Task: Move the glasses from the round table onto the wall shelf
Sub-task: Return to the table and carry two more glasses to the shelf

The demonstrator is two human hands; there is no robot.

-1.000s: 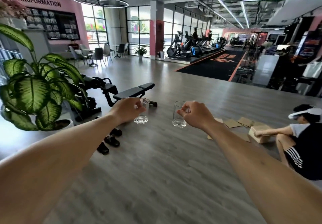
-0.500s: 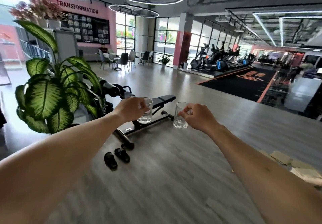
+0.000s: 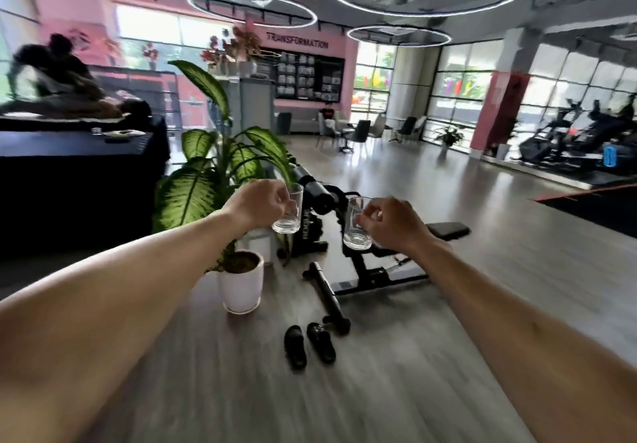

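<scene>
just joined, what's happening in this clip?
A person is carrying two clear glasses through a gym, arms stretched out in front. The left hand grips one empty glass and the right hand grips the other glass, both upright and apart. Below and ahead are a potted plant, a black weight bench and a pair of black slippers on the wood floor. No round table or wall shelf is clearly visible, so neither glass is placed yet.

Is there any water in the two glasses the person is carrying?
No, the glass in the left hand and the glass in the right hand both look clear and empty.
</scene>
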